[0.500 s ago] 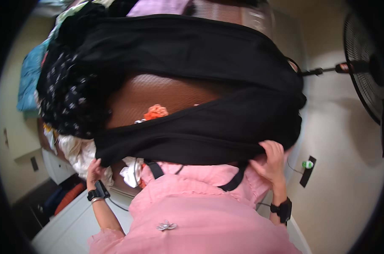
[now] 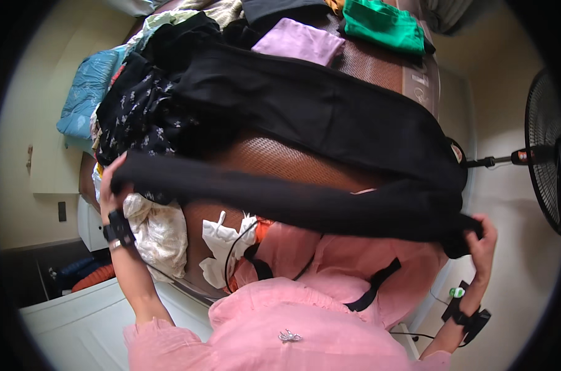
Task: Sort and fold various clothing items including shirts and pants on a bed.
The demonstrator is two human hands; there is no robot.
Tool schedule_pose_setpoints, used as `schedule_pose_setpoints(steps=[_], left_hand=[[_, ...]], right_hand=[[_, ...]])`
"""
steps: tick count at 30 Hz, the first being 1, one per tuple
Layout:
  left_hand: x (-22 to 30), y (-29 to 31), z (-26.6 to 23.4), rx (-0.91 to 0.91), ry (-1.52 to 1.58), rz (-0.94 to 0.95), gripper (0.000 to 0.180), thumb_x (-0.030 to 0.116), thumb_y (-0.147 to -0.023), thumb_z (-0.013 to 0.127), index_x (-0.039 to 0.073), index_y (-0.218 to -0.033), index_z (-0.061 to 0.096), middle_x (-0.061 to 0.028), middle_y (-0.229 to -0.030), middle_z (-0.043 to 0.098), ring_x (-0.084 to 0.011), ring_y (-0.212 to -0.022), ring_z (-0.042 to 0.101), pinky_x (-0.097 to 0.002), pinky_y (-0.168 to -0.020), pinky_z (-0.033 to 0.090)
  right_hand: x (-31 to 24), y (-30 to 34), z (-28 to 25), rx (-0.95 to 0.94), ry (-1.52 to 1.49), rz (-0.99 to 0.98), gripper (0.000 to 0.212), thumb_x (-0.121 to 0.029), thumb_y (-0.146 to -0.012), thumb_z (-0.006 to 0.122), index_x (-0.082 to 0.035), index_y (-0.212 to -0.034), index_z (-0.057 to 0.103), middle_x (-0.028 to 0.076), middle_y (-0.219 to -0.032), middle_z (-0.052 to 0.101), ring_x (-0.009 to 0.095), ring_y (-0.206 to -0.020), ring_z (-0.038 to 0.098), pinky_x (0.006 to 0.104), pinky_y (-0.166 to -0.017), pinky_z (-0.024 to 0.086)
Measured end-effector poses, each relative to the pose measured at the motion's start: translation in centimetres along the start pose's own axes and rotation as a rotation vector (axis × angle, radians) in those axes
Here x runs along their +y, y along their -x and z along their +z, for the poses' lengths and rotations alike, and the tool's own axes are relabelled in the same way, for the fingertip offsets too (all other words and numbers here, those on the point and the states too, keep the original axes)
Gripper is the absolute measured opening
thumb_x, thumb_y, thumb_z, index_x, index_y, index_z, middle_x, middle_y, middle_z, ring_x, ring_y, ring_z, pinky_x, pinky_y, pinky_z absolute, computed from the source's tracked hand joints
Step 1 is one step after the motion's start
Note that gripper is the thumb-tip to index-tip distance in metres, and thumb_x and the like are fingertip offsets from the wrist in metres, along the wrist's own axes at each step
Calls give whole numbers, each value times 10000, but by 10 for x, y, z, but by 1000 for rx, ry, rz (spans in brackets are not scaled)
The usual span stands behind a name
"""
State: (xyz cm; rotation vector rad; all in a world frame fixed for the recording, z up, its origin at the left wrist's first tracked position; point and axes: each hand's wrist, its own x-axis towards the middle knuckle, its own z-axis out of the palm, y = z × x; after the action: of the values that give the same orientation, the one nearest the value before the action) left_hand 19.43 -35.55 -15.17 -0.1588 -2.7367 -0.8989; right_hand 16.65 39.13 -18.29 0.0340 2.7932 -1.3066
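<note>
A pair of black trousers (image 2: 379, 133) stretches across the bed, its far leg lying flat. The near leg is raised and pulled taut between my hands, slightly blurred by motion. My left hand (image 2: 113, 185) is closed on the end of that leg. At the right, near the waist end, my right hand (image 2: 482, 242) grips the cloth with fingers and thumb. Beyond my left hand, a black garment with a small white pattern (image 2: 135, 117) lies heaped against the far leg.
Near the left edge of the brown woven mat (image 2: 280, 157) is a crumpled cream cloth (image 2: 159, 235). A folded lilac cloth (image 2: 299, 42) and a green one (image 2: 382, 26) lie at the back. A blue bundle (image 2: 91, 93) is left; a black fan (image 2: 546, 154) stands right.
My left hand has lifted the leg end up and away from me. My right hand has moved right and closed on the waist end. The near leg is now narrower and raised.
</note>
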Motion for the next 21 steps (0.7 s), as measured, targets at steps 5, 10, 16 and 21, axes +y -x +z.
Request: schedule_pose_setpoints(steps=[5, 10, 16, 21], left_hand=[[-37, -143, 24, 294, 1575, -785, 140, 0, -874, 433, -1, -860, 572, -46, -691, 597, -120, -584, 584, -284, -717, 526], [-34, -248, 109, 202, 1509, -958, 281, 31, -891, 386, -146, -1103, 439, -246, -1091, 553, -341, -1005, 584, -496, -947, 426], [-51, -266, 158, 127, 364, -699, 526, 249, -810, 665, -7, -1220, 458, -134, -1098, 551, -211, -950, 576, -299, -793, 491], [-50, -280, 180, 20, -545, -460, 609, 404, -709, 675, -47, -1097, 544, -244, -1076, 569, -361, -1024, 552, -401, -889, 441]], right_hand=[[2, -113, -5, 139, 101, -166, 128, -79, -842, 576, 3, -931, 538, 8, -770, 533, 95, -743, 493, 225, -699, 408], [69, -195, 43, 131, 377, -183, 271, -202, -872, 542, -19, -1071, 542, 128, -1018, 572, 249, -970, 539, 339, -852, 408], [41, -196, 123, 26, 672, -253, 457, -252, -872, 525, -55, -1276, 435, 149, -1267, 454, 295, -1175, 421, 398, -980, 325], [23, -194, 136, -4, 704, -268, 582, -229, -807, 611, -61, -1317, 386, 164, -1327, 393, 314, -1201, 394, 408, -991, 316]])
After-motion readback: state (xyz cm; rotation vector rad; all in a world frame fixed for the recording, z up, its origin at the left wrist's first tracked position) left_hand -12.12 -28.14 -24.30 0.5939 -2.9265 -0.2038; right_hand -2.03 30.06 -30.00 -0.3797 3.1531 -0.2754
